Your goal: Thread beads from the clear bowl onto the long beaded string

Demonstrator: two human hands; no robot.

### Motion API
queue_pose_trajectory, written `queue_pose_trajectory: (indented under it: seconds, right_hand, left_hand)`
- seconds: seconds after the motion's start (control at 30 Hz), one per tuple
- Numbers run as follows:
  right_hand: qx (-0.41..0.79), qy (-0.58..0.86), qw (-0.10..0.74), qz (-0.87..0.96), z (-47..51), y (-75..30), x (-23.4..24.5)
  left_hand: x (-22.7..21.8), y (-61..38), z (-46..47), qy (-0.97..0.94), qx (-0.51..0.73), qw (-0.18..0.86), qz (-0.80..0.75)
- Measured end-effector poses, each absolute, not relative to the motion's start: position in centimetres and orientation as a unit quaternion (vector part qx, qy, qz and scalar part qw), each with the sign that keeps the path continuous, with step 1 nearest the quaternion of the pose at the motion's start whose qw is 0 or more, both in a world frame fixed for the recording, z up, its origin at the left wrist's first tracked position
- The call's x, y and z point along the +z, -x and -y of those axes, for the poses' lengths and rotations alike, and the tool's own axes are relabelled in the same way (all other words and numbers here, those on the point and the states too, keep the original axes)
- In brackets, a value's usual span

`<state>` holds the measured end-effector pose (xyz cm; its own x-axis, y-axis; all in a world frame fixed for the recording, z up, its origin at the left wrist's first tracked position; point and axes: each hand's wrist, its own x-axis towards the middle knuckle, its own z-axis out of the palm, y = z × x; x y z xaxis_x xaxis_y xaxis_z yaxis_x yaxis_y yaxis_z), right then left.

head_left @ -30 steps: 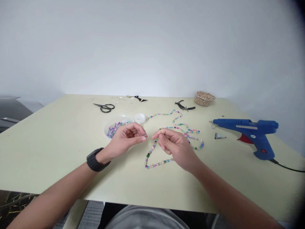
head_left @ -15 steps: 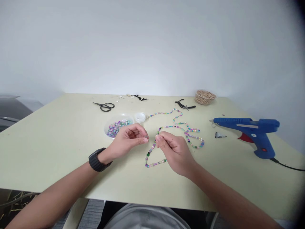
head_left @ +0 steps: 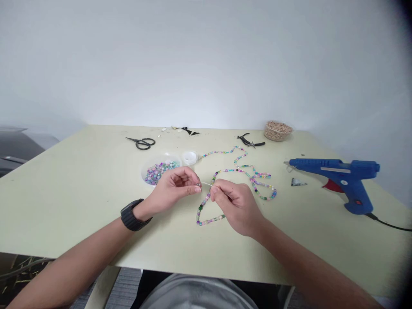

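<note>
Pale, slender thread (head_left: pixel 207 183): right hand (head_left: pixel 236 204) pinched it; left hand (head_left: pixel 175 185), at its nine o'clock, gripped small greyish bead (head_left: pixel 198 184).

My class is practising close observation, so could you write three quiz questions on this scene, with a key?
1. True or false: the pliers lie nearer the glue gun than the scissors do.
2. What does the right hand pinch? A) the scissors; B) a thin pale strand; C) the pliers.
3. Fill the gap: the black wristband is on the person's ____ arm.

Key: 1. True; 2. B; 3. left.
</note>
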<state>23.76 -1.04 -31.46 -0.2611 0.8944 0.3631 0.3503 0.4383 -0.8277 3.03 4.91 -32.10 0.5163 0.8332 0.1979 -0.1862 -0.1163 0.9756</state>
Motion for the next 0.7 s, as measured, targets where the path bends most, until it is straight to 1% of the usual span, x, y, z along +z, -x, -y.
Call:
queue_pose_trajectory:
  seconds: [0.2,0.7]
  right_hand:
    - [0.294,0.420,0.429,0.744,1.13,-23.60,-31.80]
    - [0.287,0.419,0.417,0.754,1.04,-23.56,-31.99]
  left_hand:
    - [-32.06,-3.09,-4.82,-0.618,0.418,0.613,-0.260]
    - [-32.01,-3.13,-4.77,-0.620,0.417,0.616,-0.251]
